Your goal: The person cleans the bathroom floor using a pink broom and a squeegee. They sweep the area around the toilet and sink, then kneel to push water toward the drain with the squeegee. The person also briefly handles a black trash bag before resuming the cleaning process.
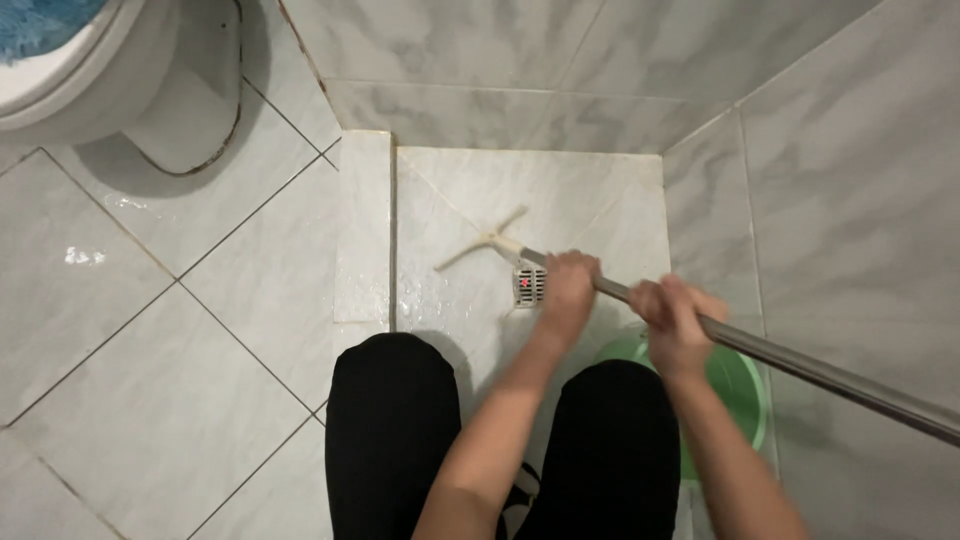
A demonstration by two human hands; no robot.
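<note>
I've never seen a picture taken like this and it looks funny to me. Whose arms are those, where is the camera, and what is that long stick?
The camera sits on a person's head and looks straight down, so you see their own arms and their knees in black trousers. The place is a bathroom with a wet tiled floor. The left hand and the right hand both grip a long metal pole. At its far end is a pale flat squeegee blade, resting on the floor of the shower corner beside a small floor drain. A green bucket stands under the arms, and a white toilet is at the top left.
</note>
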